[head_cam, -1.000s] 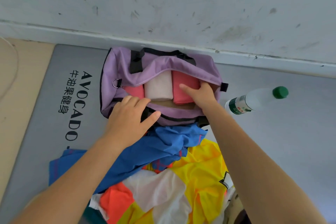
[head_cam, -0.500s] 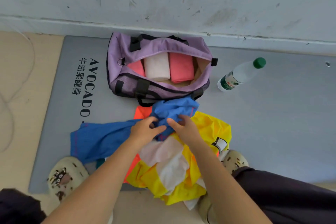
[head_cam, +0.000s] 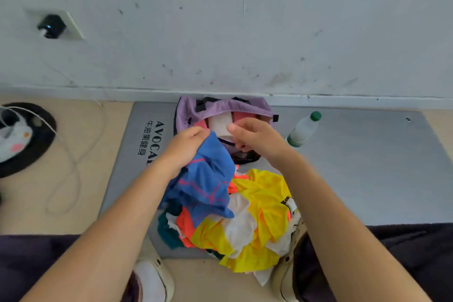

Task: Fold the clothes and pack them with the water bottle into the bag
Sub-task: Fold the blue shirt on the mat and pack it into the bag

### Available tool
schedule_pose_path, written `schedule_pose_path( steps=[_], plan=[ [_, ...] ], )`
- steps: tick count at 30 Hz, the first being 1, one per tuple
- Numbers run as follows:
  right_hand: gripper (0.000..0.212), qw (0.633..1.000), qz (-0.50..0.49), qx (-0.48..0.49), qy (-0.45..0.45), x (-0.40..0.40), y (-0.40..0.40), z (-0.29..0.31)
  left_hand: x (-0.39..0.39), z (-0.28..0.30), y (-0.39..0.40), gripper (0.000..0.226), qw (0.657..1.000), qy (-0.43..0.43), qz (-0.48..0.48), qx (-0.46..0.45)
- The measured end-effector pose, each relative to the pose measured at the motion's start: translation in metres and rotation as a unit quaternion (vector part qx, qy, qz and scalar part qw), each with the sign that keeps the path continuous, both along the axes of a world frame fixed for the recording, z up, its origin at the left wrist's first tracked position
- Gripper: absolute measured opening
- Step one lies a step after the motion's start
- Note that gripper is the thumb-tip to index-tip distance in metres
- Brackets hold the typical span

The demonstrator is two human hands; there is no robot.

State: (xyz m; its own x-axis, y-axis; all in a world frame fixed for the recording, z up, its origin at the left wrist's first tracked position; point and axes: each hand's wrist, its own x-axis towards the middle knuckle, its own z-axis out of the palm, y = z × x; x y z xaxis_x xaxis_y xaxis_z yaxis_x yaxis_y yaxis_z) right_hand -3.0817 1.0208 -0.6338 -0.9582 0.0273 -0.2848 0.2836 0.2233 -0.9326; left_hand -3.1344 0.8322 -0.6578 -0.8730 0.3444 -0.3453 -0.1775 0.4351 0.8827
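One blue garment point(head_cam: 206, 179), limp and light; left hand point(head_cam: 186, 144) pinches top edge, right hand point(head_cam: 255, 137) loose, empty. Grab corners, I'd guess.

blue garment point(head_cam: 206, 179), purple bag point(head_cam: 220, 108), grey mat point(head_cam: 355, 167)
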Motion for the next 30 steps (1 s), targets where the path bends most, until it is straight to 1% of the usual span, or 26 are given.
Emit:
schedule_pose_path(
  steps=[1, 2, 3, 4, 6, 7, 10, 12, 13, 15, 16, 17, 18, 19, 20, 21, 23, 25, 28, 30],
  plan=[
    [0.024, 0.999, 0.033, 0.002, 0.015, 0.005, -0.006, 0.017, 0.004, 0.023, 0.002, 0.028, 0.999, 0.014, 0.007, 0.033],
    [0.034, 0.997, 0.067, 0.005, 0.024, 0.011, -0.013, 0.032, 0.008, 0.047, 0.007, 0.024, 0.998, 0.036, 0.002, 0.06],
    [0.042, 0.995, 0.098, 0.004, 0.026, 0.019, -0.02, 0.045, 0.013, 0.07, 0.012, 0.023, 0.995, 0.062, -0.012, 0.079],
    [0.045, 0.993, 0.12, -0.002, 0.022, 0.029, -0.026, 0.055, 0.018, 0.092, 0.016, 0.024, 0.992, 0.085, -0.029, 0.093],
    [0.039, 0.991, 0.126, -0.034, 0.011, 0.045, -0.027, 0.075, 0.026, 0.125, 0.018, 0.024, 0.985, 0.137, -0.044, 0.091],
    [0.035, 0.991, 0.12, -0.049, 0.006, 0.053, -0.024, 0.086, 0.028, 0.137, 0.014, 0.025, 0.982, 0.169, -0.036, 0.081],
    [0.032, 0.99, 0.13, -0.053, 0.011, 0.072, -0.005, 0.12, 0.029, 0.153, -0.004, 0.029, 0.972, 0.229, 0.028, 0.042],
    [0.026, 0.991, 0.13, -0.042, 0.015, 0.085, 0.004, 0.14, 0.04, 0.161, -0.013, 0.023, 0.966, 0.252, 0.053, 0.014],
    [0.023, 0.992, 0.118, -0.04, 0.018, 0.09, 0.006, 0.148, 0.049, 0.166, -0.015, 0.016, 0.964, 0.261, 0.045, 0.009],
    [0.016, 0.993, 0.086, -0.071, 0.04, 0.1, 0.004, 0.159, 0.072, 0.177, -0.012, 0.008, 0.968, 0.249, 0.002, 0.044],
    [0.014, 0.991, 0.069, -0.101, 0.053, 0.104, 0.001, 0.163, 0.086, 0.182, -0.01, 0.009, 0.971, 0.22, -0.033, 0.082],
    [0.014, 0.988, 0.051, -0.132, 0.061, 0.107, -0.002, 0.168, 0.102, 0.186, -0.006, 0.017, 0.973, 0.182, -0.073, 0.122],
    [0.016, 0.984, 0.036, -0.16, 0.063, 0.111, -0.006, 0.172, 0.116, 0.188, -0.002, 0.03, 0.972, 0.146, -0.106, 0.151],
    [0.02, 0.98, 0.025, -0.188, 0.063, 0.115, -0.01, 0.176, 0.127, 0.189, 0.002, 0.043, 0.97, 0.132, -0.126, 0.161],
    [0.025, 0.974, 0.021, -0.216, 0.064, 0.119, -0.013, 0.179, 0.135, 0.189, 0.007, 0.052, 0.968, 0.14, -0.13, 0.165],
    [0.029, 0.968, 0.024, -0.242, 0.066, 0.124, -0.015, 0.183, 0.141, 0.189, 0.009, 0.055, 0.965, 0.166, -0.118, 0.165],
    [0.034, 0.959, 0.047, -0.271, 0.072, 0.134, -0.015, 0.191, 0.147, 0.196, 0.011, 0.048, 0.959, 0.224, -0.074, 0.156],
    [0.037, 0.955, 0.075, -0.278, 0.072, 0.144, -0.011, 0.198, 0.149, 0.204, 0.008, 0.038, 0.954, 0.254, -0.055, 0.149],
    [0.036, 0.962, 0.082, -0.253, 0.065, 0.153, -0.004, 0.204, 0.154, 0.217, 0.005, 0.021, 0.947, 0.267, -0.098, 0.15],
    [0.036, 0.973, 0.081, -0.21, 0.047, 0.156, -0.001, 0.206, 0.155, 0.224, 0.004, 0.022, 0.948, 0.248, -0.12, 0.157]
  ],
)
